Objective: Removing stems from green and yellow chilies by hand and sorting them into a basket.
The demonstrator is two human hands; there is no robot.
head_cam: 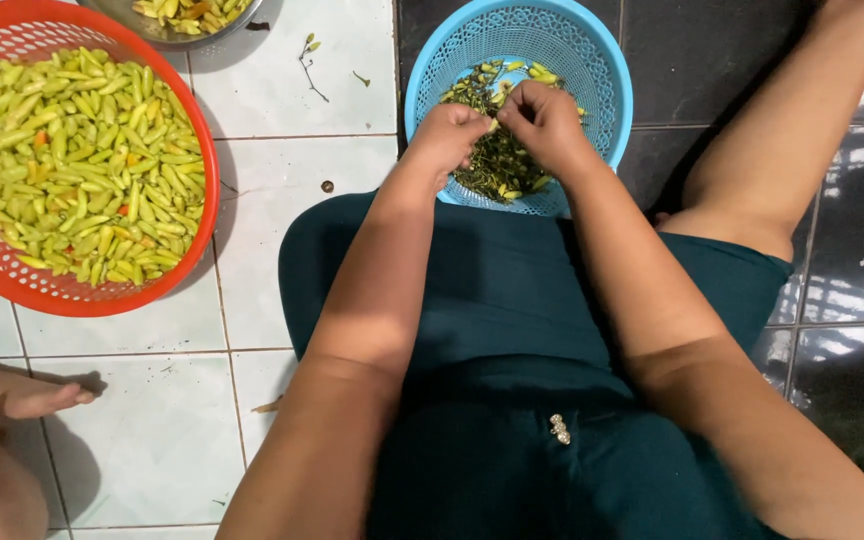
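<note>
My left hand (449, 137) and my right hand (544, 122) meet fingertip to fingertip over a blue perforated basket (607, 85). Between the fingers of both hands is a small yellow-green chili pepper (493, 124), mostly hidden by them. The basket holds a heap of dark green stems (500, 165) and a few yellow-green peppers. It stands on the floor just beyond my lap, which is covered by dark teal cloth (492, 290).
A red perforated basket (207, 190) heaped with yellow-green chili peppers (77, 165) stands on white floor tiles at the left. A metal bowl (187, 25) with peppers sits at the top edge. Another person's bare foot (12, 400) rests at lower left. Dark tiles lie to the right.
</note>
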